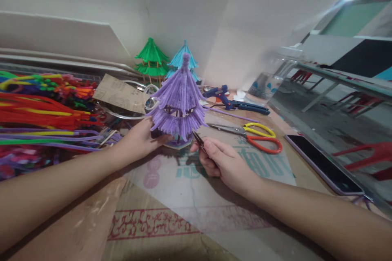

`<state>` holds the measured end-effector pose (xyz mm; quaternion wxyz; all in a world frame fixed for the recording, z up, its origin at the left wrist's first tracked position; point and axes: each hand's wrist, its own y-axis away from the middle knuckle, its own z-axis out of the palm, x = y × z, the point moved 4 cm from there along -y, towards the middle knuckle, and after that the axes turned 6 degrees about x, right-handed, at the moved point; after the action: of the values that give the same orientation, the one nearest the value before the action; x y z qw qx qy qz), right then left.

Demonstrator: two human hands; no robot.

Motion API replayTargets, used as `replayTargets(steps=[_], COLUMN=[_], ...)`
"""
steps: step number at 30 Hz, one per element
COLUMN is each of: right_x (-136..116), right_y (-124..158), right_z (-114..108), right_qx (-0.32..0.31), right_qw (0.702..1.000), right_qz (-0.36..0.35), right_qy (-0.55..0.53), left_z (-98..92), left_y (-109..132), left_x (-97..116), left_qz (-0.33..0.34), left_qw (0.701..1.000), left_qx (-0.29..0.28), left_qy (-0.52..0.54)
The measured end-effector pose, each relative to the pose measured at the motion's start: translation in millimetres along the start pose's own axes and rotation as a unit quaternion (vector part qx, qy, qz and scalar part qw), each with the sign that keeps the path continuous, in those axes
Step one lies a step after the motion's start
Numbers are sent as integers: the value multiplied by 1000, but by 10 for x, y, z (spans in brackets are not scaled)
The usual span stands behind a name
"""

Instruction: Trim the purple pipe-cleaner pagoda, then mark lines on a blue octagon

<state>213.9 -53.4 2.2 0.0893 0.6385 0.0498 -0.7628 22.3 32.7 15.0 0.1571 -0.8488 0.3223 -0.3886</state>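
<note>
A tabletop partly covered by a printed clear sheet runs back to a pale wall. Left of the scissors stands an upright purple pagoda model, its two tiers of fuzzy stems flaring outward. A green pagoda and a blue pagoda stand behind and left of the scissors; a phone lies to their right.

The left hand grips the model low at its base, fingers partly hidden. The right hand, left of and nearer than the scissors, pinches dark tweezers, their tips near the lower roof; contact is unclear.

The model looks light, its fuzzy tiers soft and easily crushed, hardly slippery. The flat base seems the safest hold; squeezing the roofs could bend them.
</note>
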Motion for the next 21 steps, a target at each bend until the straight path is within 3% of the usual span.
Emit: replayTargets(steps=[12,21], right_x=[-6,-21], right_y=[-49,-29], right_z=[-10,15], right_qx=[23,-6], right_qw=[1000,999], right_qz=[-1,1], right_qy=[-12,-35], left_z=[-4,-63], left_y=[0,16], left_x=[-3,-20], left_qz=[25,-55], left_qw=[1000,997], left_qx=[10,-7], left_qy=[-3,-58])
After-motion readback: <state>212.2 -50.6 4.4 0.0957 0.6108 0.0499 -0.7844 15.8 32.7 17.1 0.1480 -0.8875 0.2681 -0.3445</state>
